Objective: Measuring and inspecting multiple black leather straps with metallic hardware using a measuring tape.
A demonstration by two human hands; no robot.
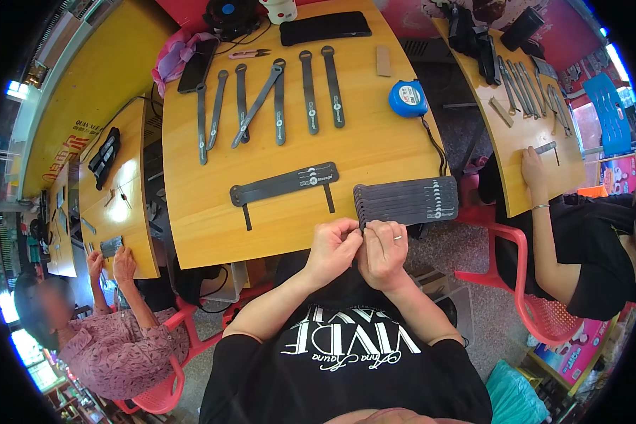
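Observation:
At the table's near edge my left hand (332, 249) and my right hand (384, 253) meet, fingers pinched together. What they pinch is hidden by the fingers; a dark bit shows between them, just below the left end of a fanned row of grey straps (406, 201). That row lies at the table's front right corner. Left of it is a small stack of grey straps (283, 185) with a hole at one end, lying across two narrow black strips (246, 217). Farther back, several single grey straps (310, 99) lie lengthwise, two of them crossed.
Around the back of the wooden table (212, 244) are a blue tape measure (408, 98), a black pouch (325, 29), red-handled thread snips (249, 54), a phone (198, 65) and a tan strip (382, 61). Co-workers sit at tables left and right, beside red chairs (519, 283).

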